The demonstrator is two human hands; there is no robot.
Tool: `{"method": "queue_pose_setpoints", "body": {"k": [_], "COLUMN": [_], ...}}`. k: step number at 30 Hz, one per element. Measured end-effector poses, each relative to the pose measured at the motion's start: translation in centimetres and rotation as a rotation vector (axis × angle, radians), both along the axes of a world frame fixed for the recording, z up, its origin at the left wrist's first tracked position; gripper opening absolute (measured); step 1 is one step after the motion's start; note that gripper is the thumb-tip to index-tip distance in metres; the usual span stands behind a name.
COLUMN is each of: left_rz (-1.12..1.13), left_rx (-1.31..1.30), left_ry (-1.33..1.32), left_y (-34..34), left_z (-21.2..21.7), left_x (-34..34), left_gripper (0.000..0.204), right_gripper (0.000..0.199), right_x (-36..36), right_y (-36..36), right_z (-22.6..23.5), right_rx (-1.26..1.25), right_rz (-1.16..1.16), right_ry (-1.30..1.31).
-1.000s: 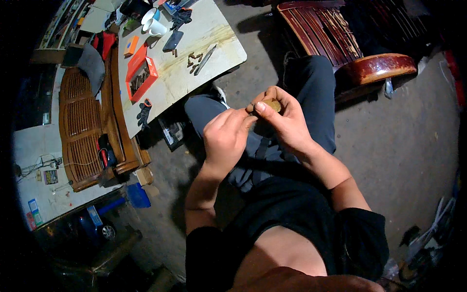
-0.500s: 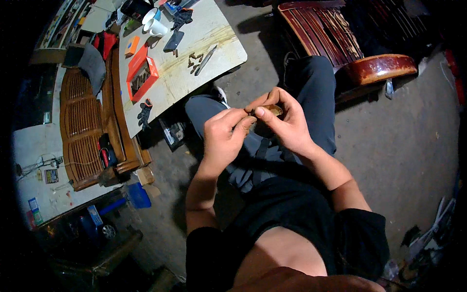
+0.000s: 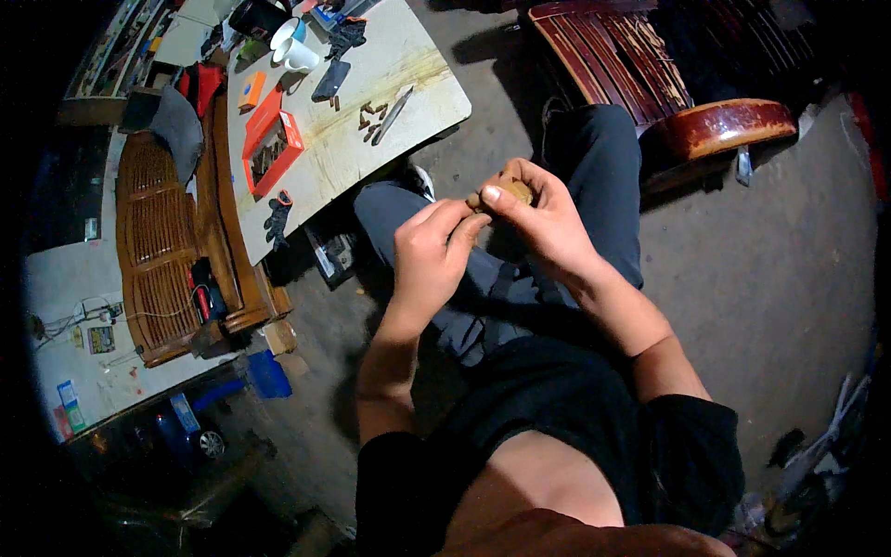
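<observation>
Our right hand (image 3: 549, 223) grasps a brownish piece (image 3: 522, 192), perhaps steadying it for our left hand (image 3: 431, 249), whose grip we cannot tell

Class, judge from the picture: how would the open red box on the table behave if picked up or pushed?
The red box would probably feel weighted, since dark pieces lie inside. With its top open, tilting could spill them. Its flat sides suggest sliding rather than rolling.
</observation>
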State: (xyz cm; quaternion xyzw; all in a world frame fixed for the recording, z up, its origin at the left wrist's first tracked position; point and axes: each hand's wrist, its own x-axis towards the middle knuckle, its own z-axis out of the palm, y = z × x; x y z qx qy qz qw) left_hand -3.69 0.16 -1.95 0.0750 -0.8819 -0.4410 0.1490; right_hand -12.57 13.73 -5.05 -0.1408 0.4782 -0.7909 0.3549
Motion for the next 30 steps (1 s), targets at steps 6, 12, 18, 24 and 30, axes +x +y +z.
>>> {"method": "queue_pose_setpoints", "body": {"k": [6,12,18,24,30], "left_rz": [-0.022,-0.107,-0.128,0.002,0.012], "left_rx": [0.284,0.722,0.733,0.528,0.080], "left_ry": [-0.113,-0.216,-0.237,-0.166,0.001], "left_y": [-0.2,-0.6,-0.9,0.2,1.1], "left_z": [1.4,1.2,1.5,2.1,1.7], "left_x": [0.3,0.7,0.9,0.9,0.4], "left_gripper": [0.010,0.017,0.019,0.012,0.008], "right_gripper": [0.020,0.020,0.021,0.020,0.018], "right_x": [-0.1,-0.1,-0.3,-0.1,0.9], "right_y": [0.6,0.8,1.2,1.2,0.6], "right_z": [0.0,0.7,0.1,-0.1,0.2], "right_rx": [-0.306,-0.327,-0.306,-0.242,-0.264], "right_rz": [0.138,0.123,0.161,0.125,-0.041], "right_ry": [-0.390,-0.227,-0.088,0.029,0.024]}}
